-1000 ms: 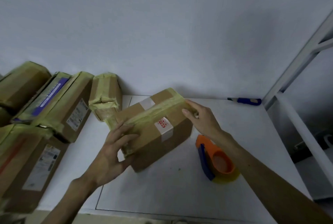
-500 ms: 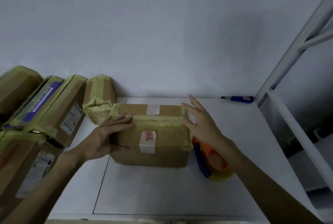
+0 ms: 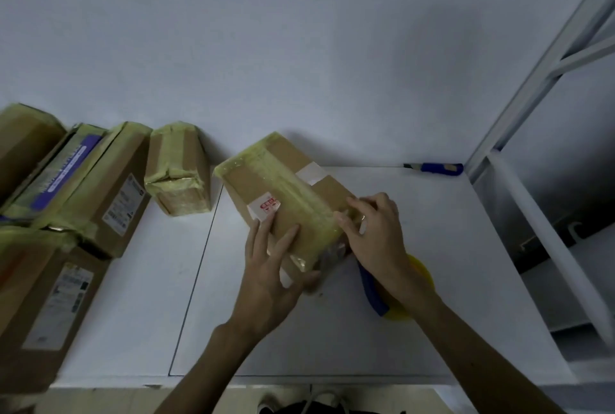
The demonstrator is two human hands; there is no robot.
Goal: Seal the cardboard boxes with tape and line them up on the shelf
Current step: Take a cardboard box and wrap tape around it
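Observation:
A brown cardboard box (image 3: 283,194), wrapped in yellowish tape and bearing a red-and-white sticker, lies slanted on the white shelf surface (image 3: 432,214), its near end toward me. My left hand (image 3: 269,267) holds that near end, fingers flat on top and thumb under the corner. My right hand (image 3: 376,234) grips the box's right near edge with curled fingers. Behind my right wrist sits the tape dispenser (image 3: 376,293) with a yellow tape roll, mostly hidden.
Several taped boxes stand along the left: a small one (image 3: 179,170) by the wall, a labelled one (image 3: 113,190) and a large one (image 3: 43,297) at the front. A blue utility knife (image 3: 436,168) lies at the back right. A white shelf frame (image 3: 519,134) rises on the right.
The box has been turned from lying crosswise to slanting with one end toward me. Both hands shifted to its near end; my right hand went from flat against the side to gripping the edge.

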